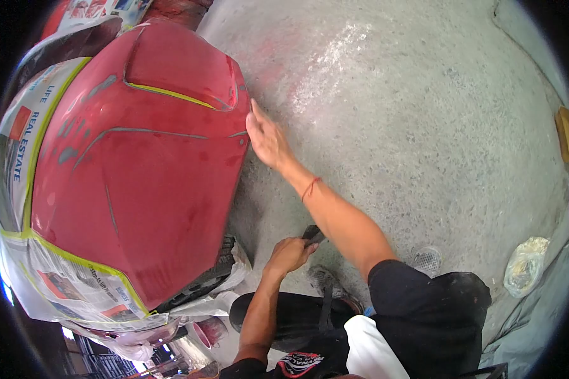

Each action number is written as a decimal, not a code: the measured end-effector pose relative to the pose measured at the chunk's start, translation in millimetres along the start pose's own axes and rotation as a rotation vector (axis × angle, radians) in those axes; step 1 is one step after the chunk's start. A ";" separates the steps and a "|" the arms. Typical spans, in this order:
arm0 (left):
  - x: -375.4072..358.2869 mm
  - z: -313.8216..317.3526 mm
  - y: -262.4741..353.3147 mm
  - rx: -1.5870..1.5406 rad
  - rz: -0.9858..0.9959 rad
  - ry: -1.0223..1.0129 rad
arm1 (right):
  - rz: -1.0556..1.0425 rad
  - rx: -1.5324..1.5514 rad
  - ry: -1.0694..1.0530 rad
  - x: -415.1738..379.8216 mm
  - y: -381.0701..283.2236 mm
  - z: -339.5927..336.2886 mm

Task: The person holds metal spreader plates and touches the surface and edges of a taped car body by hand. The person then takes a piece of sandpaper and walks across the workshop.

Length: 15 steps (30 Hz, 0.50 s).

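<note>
Right hand at edge of red car panel. Left hand grips small dark object. Yellow tape and newspaper border panel.

Looks like an auto-body workshop. Shows in the scuffed red car panel, masked at the edges with newspaper and yellow-green tape, and in the white-smudged concrete floor.

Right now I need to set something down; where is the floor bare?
The dusty concrete floor beyond the right hand, bordered by the red panel and the plastic bag, looks bare. It's crowded around the shoes and by the tire and bucket.
</note>
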<state>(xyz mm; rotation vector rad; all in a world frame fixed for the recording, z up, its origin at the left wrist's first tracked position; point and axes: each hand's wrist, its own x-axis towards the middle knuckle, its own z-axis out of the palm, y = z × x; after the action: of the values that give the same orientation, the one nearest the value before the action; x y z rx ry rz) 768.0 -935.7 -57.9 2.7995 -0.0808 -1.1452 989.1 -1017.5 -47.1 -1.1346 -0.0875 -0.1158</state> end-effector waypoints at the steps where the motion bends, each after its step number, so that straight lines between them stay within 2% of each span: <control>1: 0.5 3.9 -4.3 -0.021 0.042 0.029 | -0.034 -0.013 0.013 -11.3 6.7 4.6; 9: 3.8 -0.7 8.0 0.044 0.081 0.033 | -0.030 0.035 -0.007 -62.0 1.2 7.4; 13: 9.1 6.0 5.9 0.058 0.103 0.036 | -0.044 0.058 -0.011 -56.5 1.2 6.7; 15: 3.6 -5.4 22.2 0.039 0.051 -0.007 | -0.123 0.022 0.011 -35.7 5.0 4.0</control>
<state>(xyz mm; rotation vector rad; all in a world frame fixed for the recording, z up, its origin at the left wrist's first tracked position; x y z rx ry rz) 774.3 -957.6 -53.8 2.8099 -0.1767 -1.1551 954.4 -1010.1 -54.5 -1.1062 -0.1485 -0.2298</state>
